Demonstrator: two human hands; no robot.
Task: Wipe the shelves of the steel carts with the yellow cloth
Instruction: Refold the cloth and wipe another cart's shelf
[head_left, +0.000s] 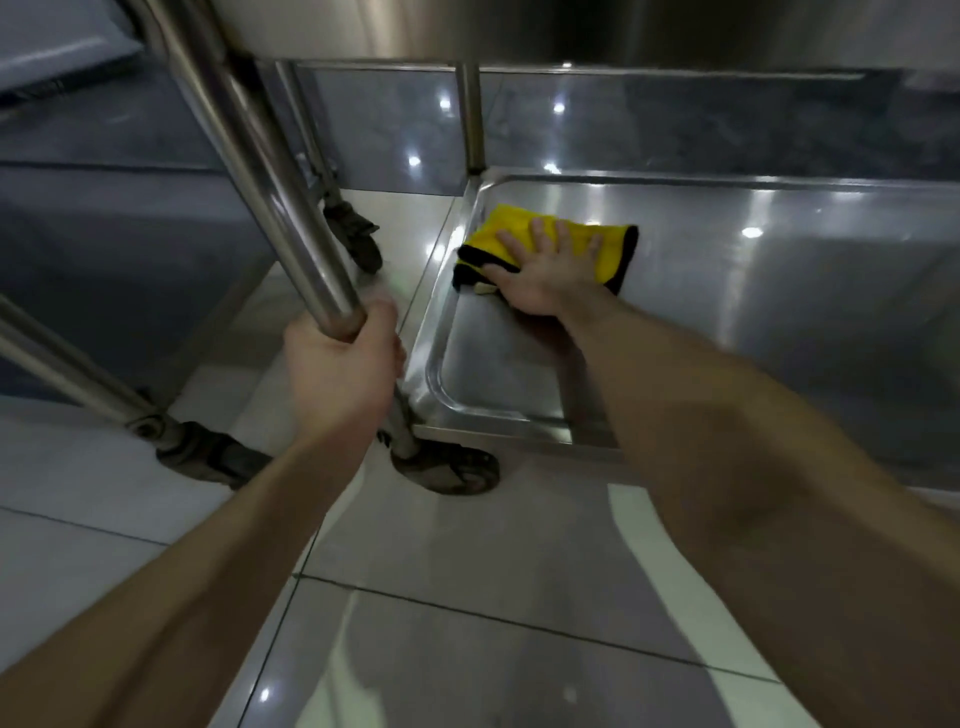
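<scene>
Nearest to me, my left forearm (182, 571) and right forearm (753, 493) stretch forward and down over the glossy pale tiles of the floor (467, 649). Far left, a slanted steel leg (67, 374) of a second cart ends in a dark castor (208, 457) on the floor. Beside that, my left grip (337, 364) is wrapped round the post (249, 156) of the cart I am working on. Its fingers curl about the tube low down, just above the near wheel (447, 470), which stands on the floor under the shelf corner. The post runs up and away to the upper left. Behind it a further wheel (358, 239) shows, blurred. To the right lies the bottom shelf (779, 312), a shallow steel tray with a raised rim and rounded corners, catching lamp glints. A far post (470, 119) rises at its far left corner. The cloth (506, 228), yellow with a black edge, lies on the bottom shelf in that far left corner, close to the rim and near the far post. My right grip (550, 275) lies palm down on the cloth, fingers straight and spread, pressing it against the steel, with the thumb at the black edge on the left. An upper shelf (623, 31) spans the top.
</scene>
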